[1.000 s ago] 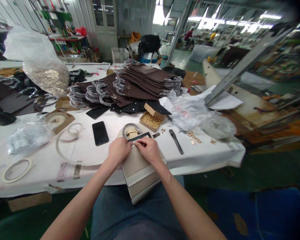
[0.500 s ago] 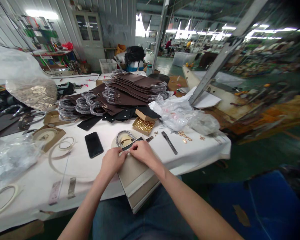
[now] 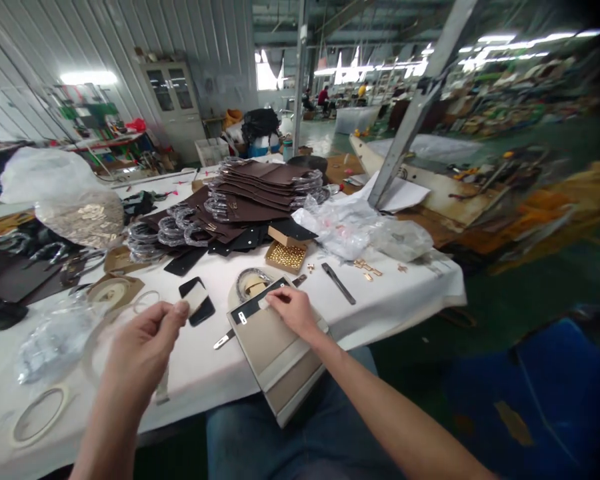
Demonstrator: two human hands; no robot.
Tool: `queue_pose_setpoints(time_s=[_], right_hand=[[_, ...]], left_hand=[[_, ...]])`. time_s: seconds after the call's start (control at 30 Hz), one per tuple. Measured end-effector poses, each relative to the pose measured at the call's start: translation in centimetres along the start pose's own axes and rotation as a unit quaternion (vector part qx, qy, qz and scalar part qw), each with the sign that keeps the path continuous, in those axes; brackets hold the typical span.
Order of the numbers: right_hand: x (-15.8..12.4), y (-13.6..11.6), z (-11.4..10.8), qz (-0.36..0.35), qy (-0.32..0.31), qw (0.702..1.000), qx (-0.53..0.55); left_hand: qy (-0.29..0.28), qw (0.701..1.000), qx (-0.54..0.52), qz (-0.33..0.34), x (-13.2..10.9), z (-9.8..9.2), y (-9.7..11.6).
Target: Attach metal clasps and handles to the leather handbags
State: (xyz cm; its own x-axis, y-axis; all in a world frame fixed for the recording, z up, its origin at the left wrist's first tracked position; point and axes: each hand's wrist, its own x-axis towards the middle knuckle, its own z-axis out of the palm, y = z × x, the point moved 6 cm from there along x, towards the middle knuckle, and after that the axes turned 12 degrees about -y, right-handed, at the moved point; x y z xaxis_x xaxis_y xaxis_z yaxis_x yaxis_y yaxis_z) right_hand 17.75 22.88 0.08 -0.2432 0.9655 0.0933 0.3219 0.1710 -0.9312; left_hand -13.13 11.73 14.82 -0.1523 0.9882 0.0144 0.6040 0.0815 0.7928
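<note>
At the far left a tape ring (image 3: 39, 415) lies flat on the white table (image 3: 415, 293), with a crumpled clear bag (image 3: 55, 340) just behind it and a large plastic sack of metal pieces (image 3: 80, 217) further back. The left hand (image 3: 140, 343) is raised above the table, thumb and forefinger pinched on a small pale slip (image 3: 196, 298), the other fingers curled; the slip covers part of a black phone (image 3: 203, 311) lying beyond it. To the right, a beige bag panel (image 3: 275, 350) rests tilted over the table's near edge and onto the lap, and 1 short metal tab (image 3: 223, 341) sticks out at its left side. A black strip (image 3: 253, 308) runs along the panel's top edge, and the right hand (image 3: 293, 312) lies on it, fingers bent with the tips down on the strip; whether they pinch it cannot be told. Behind the hand sit a wrapped coil (image 3: 250, 283), an open box of gold rivets (image 3: 286, 255) and stacks of brown leather pieces (image 3: 260, 193). Further right lie a dark tool (image 3: 339, 283), a few loose gold fittings (image 3: 367, 267) and crumpled plastic wrap (image 3: 350, 230).
</note>
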Motion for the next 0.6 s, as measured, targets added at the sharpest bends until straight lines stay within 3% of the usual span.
queue_pose_setpoints(time_s=[0.13, 0.23, 0.37, 0.6], right_hand=[[-2.2, -0.6, -0.3, -0.045, 0.014, 0.998, 0.052], [-3.1, -1.3, 1.2, -0.051, -0.058, 0.996, 0.055], [-3.6, -1.2, 4.3, 0.04, -0.202, 0.963, 0.175], [-3.5, -1.1, 5.5, 0.066, -0.235, 0.939, 0.243]], left_hand=[[-0.13, 0.99, -0.038, -0.026, -0.9, 6.2, -3.6], [-0.17, 0.984, -0.026, -0.041, -1.5, 9.4, -5.0], [-0.147, 0.988, -0.025, -0.049, -1.9, 10.9, -5.0], [-0.104, 0.99, -0.084, -0.046, -3.0, 13.0, -5.4]])
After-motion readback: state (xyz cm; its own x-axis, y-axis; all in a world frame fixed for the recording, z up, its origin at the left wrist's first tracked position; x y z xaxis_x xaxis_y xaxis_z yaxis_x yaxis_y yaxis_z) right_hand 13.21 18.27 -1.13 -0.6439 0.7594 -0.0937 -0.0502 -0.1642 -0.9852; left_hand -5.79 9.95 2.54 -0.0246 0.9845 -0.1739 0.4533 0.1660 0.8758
